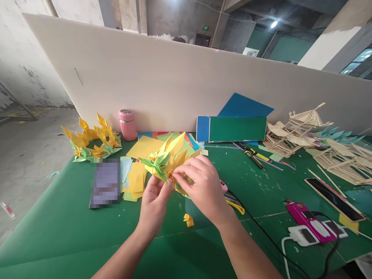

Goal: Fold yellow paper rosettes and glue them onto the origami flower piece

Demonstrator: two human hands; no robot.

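Above the middle of the green table, a folded-paper crown [174,149] of yellow points with green paper leaves is held up between both hands. My left hand [155,197] grips its lower edge from below, thumb close to a green paper flower [159,164]. My right hand [200,182] pinches at a small orange-yellow folded piece near the crown's lower rim; its fingertips partly cover that spot. On the table below lies a small loose yellow folded piece [188,220]. A similar paper crown [94,139] stands at the far left.
Yellow paper sheets [135,180] lie left of the hands, beside a blurred dark rectangle [105,184]. A pink flask [128,126] stands behind. Rightward are tools [252,157], wooden stick models [290,135], a phone [334,197] and a magenta power strip [310,221] with cables.
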